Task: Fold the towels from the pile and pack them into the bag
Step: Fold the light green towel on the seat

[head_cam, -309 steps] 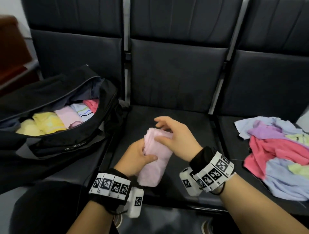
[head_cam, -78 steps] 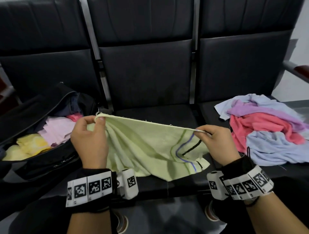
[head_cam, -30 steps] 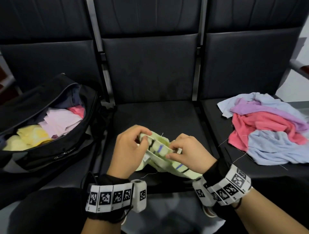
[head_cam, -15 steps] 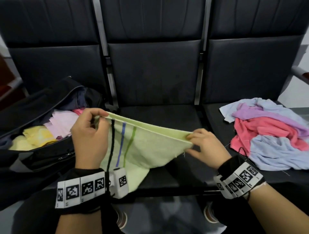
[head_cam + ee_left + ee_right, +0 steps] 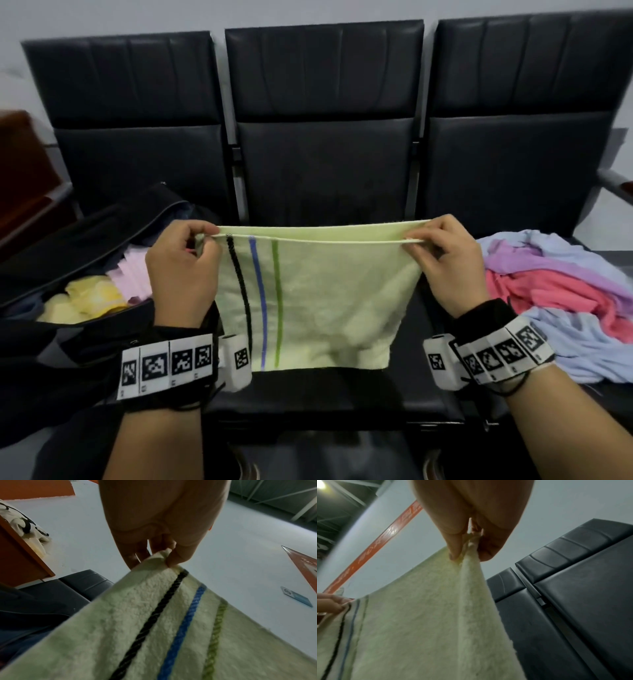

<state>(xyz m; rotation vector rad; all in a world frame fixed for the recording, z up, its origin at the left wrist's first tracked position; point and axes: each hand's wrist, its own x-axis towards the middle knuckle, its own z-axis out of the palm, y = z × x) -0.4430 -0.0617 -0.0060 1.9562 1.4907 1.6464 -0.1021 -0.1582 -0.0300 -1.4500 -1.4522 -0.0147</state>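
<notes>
A pale green towel [image 5: 325, 298] with black, blue and green stripes hangs doubled over the middle seat, its two top edges held level. My left hand [image 5: 185, 270] pinches the top left corner [image 5: 161, 555]. My right hand [image 5: 448, 263] pinches the top right corner [image 5: 469, 545]. The towel [image 5: 154, 635] fills the lower half of the left wrist view, and the same towel [image 5: 419, 622] hangs below my fingers in the right wrist view. An open black bag [image 5: 72, 325] on the left seat holds folded yellow and pink towels. The pile of towels [image 5: 561, 298] lies on the right seat.
A row of three black padded seats [image 5: 322, 164] stands against a pale wall. A dark wooden piece of furniture [image 5: 24, 178] is at the far left. A metal armrest [image 5: 616, 185] ends the row at the right.
Half a second ago the towel sagged between my hands, lower on the right. Both hands have since risen and spread apart, pulling the doubled top edge straight and level.
</notes>
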